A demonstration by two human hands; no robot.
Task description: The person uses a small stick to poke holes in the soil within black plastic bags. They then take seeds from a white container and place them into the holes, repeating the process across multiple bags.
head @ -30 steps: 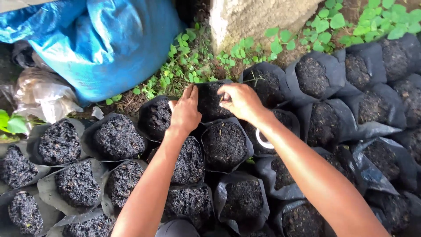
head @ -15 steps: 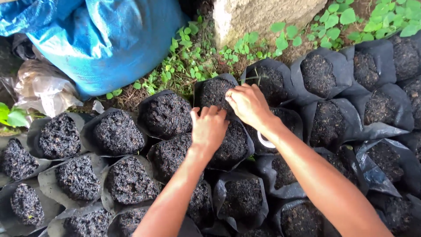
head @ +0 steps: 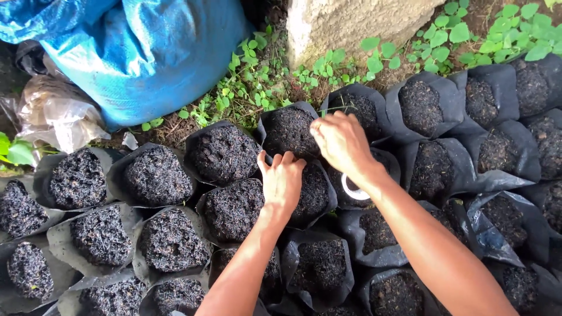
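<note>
Several black plastic grow bags filled with dark soil stand packed in rows on the ground. My left hand (head: 283, 181) lies palm down on the soil of one second-row bag (head: 313, 196), fingers bent at its far rim. My right hand (head: 342, 140) hovers just behind it, fingers curled downward over the right edge of a back-row bag (head: 287, 130). Whether it pinches that rim is hidden by the hand. A white ring (head: 351, 191) peeks out from under my right wrist, on a bag.
A big blue woven sack (head: 140, 52) lies at the back left, with a crumpled clear plastic bag (head: 55, 120) beside it. A concrete post (head: 345, 20) and green weeds (head: 252, 88) stand behind the bags. More soil bags (head: 421, 102) crowd the right side.
My left hand came off the back-row bag and moved right and nearer, onto the second-row bag. My right hand shifted slightly right. The view drifted a little.
</note>
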